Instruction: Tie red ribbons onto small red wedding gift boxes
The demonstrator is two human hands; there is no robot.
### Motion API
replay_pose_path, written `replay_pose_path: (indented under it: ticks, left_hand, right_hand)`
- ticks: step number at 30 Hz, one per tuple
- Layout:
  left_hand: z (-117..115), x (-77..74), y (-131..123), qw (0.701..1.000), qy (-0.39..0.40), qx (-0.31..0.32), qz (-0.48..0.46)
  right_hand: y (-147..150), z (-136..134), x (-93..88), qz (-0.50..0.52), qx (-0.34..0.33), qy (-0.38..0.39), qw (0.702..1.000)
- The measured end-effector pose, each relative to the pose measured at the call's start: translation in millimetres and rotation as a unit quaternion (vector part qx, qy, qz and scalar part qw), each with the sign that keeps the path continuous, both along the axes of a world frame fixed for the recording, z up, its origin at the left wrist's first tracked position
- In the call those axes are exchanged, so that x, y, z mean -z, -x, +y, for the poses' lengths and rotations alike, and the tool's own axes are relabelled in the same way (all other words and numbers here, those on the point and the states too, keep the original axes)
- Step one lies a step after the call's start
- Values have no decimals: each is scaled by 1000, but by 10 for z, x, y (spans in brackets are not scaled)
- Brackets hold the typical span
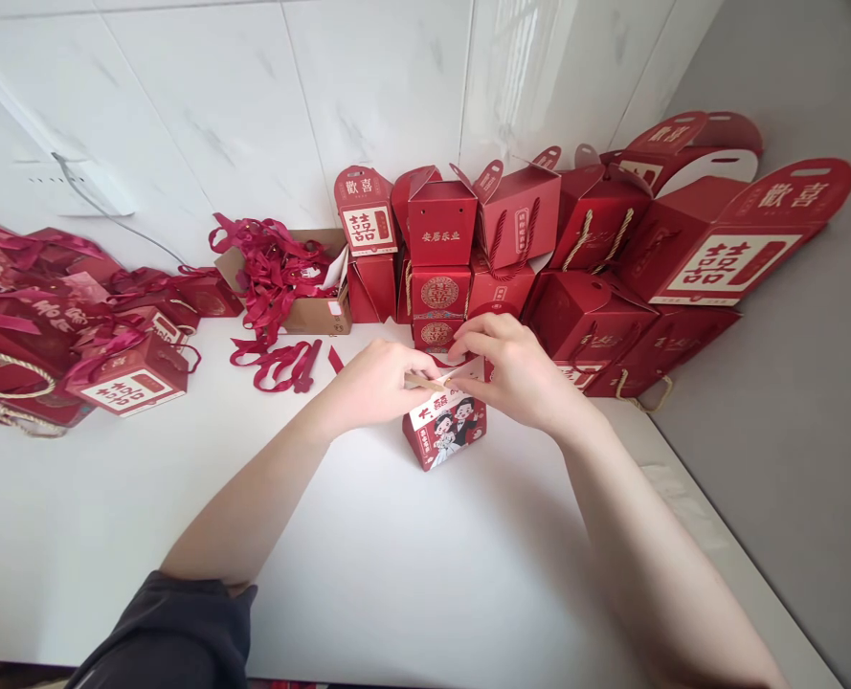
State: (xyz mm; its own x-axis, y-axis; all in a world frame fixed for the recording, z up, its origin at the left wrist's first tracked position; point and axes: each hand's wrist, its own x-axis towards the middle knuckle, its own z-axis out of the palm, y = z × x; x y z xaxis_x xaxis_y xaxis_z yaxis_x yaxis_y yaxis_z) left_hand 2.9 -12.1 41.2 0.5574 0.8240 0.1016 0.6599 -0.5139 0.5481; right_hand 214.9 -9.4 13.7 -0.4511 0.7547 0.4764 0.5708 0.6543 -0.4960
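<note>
A small red and white gift box [448, 431] with a cartoon couple and Chinese characters on its front stands upright on the white table. At its top edge my left hand [376, 383] is closed, pinching a thin tan stick-like piece [422, 382] whose exact kind I cannot make out. Opposite it, my right hand [512, 368] has its thumb and fingers closed about the box's top, index finger bent over the far side. The fingers hide much of the box's upper edge.
Stacked red gift boxes [443, 230] line the wall behind, continuing to large ones [727, 249] at right. A cardboard box [317, 316] holds tangled red ribbons [267, 263]; loose ribbon [276, 364] lies before it. More red boxes [138, 378] crowd the left.
</note>
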Motion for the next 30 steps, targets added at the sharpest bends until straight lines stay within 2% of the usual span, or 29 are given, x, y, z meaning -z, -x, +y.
replay_pose_path:
  ticks: [1, 4, 7, 10, 14, 16, 18, 24, 27, 30]
  left_hand:
    - [1, -16, 12, 1000, 18, 12, -6]
    - [22, -76, 65, 995, 94, 40, -23]
    - [99, -110, 149, 976, 210, 49, -38]
    - [217, -92, 236, 944, 312, 52, -91]
    - [318, -59, 294, 922, 360, 53, -130]
    - [316, -71, 297, 922, 364, 61, -121]
    - [288, -98, 290, 934, 341, 63, -91]
    - [182, -150, 246, 976, 206, 64, 5]
    - [141, -153, 227, 983, 176, 55, -1]
    - [115, -162, 216, 985, 152, 78, -39]
  right_hand:
    - [-5, -4, -9, -6, -23, 6, 1000]
    - [-14, -21, -27, 9, -91, 98, 991]
    - [-18, -37, -32, 23, -102, 164, 981]
    - [-28, -43, -29, 16, -107, 181, 978]
    - [-50, -47, -39, 11, -126, 172, 977]
    - [-59, -52, -52, 16, -147, 177, 973]
    - [-63, -55, -65, 17, -172, 182, 968]
    - [-57, -42, -62, 12, -189, 178, 966]
    - [-53, -34, -48, 13, -185, 176, 967]
    - [-50, -31, -47, 12, -181, 178, 967]
